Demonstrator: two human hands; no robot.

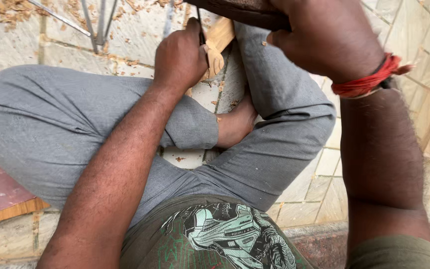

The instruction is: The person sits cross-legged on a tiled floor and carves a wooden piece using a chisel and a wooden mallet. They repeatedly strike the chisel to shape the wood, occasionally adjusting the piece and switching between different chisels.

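Touching left hand (180, 57): carved wood (216, 47)

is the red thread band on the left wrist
No, the red thread band sits on the right wrist, just below the right hand; the left hand has a bare wrist.

The person sat cross-legged on the stone floor (6, 35), grey trousers (51, 124) filling the middle of the view. Above the folded knees, the left hand (180, 57) was closed around a thin metal chisel (201, 30), its blade set against a pale carved wood piece (217, 42). Just right of that wood piece, the right hand (324, 37) gripped a dark wooden mallet (240, 10), a red thread (367, 79) around its wrist. Wood shavings (11, 10) lay scattered left of the wood piece.
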